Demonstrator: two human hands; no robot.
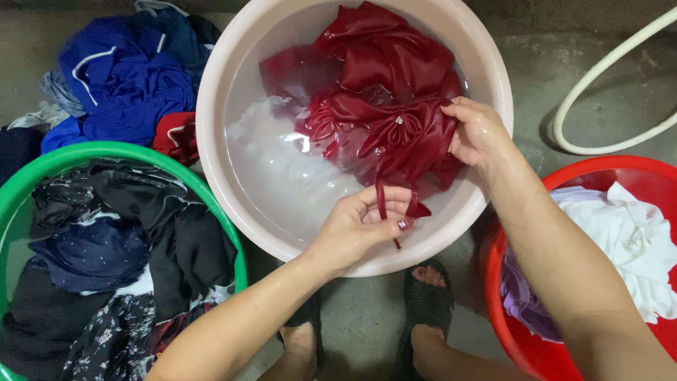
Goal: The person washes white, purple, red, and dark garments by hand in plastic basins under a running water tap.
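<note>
We crouch over a pale pink basin of soapy water on the concrete floor. The dark red garment lies soaked in its far right half, bunched, with a thin red strap trailing from it toward us. Our left hand is at the near rim, its grip narrow and pinched around the strap's lower end. Our right hand is at the right rim, fingers closed on the garment's right edge and lifting it partly clear of the water. The strap's long axis runs near to far, so the garment's bulk lies beyond the left hand and left of the right; the right hand is nearer it. Nearby sit a green basin of dark clothes at left, a red basin of white cloth at right, a blue pile far left, and a white hose.
</note>
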